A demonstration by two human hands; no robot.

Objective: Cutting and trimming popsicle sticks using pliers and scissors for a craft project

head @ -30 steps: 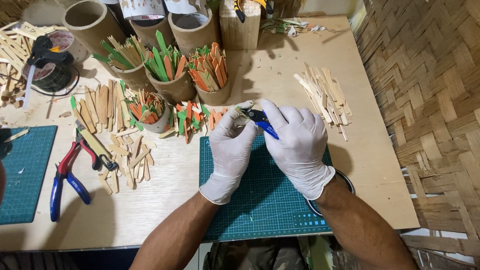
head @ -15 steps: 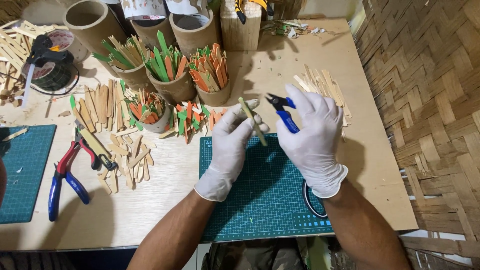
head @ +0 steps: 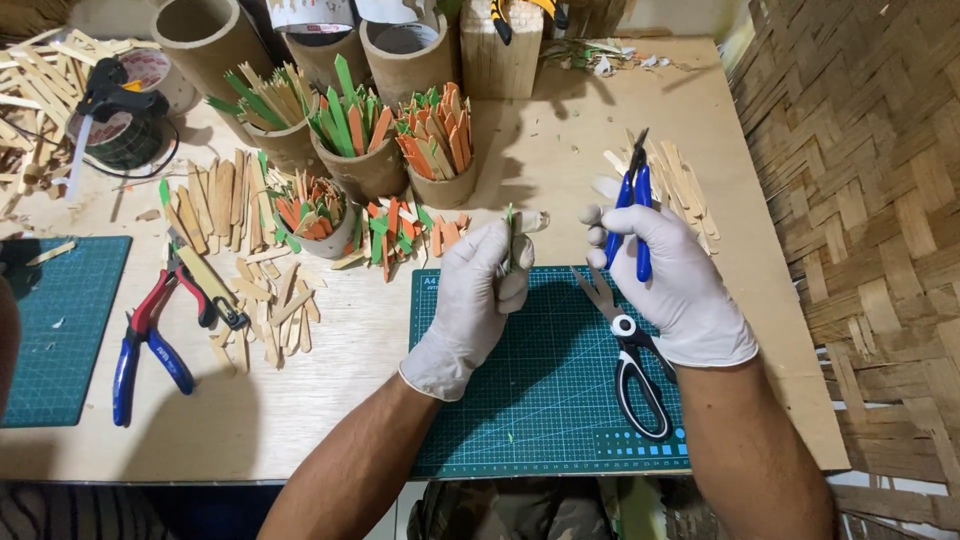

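Stick (head: pixel 509 238) is thin, light, snappable: your left hand (head: pixel 478 300) pinches it mid-length, right hand (head: pixel 668 280) clasps blue snips (head: pixel 630 205).

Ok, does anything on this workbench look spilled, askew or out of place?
Mostly loose flat wooden sticks scattered across the tabletop beside the red-and-blue pliers, outside the cardboard tubes. The black-and-white scissors lie on the green cutting mat. Nothing looks damaged.
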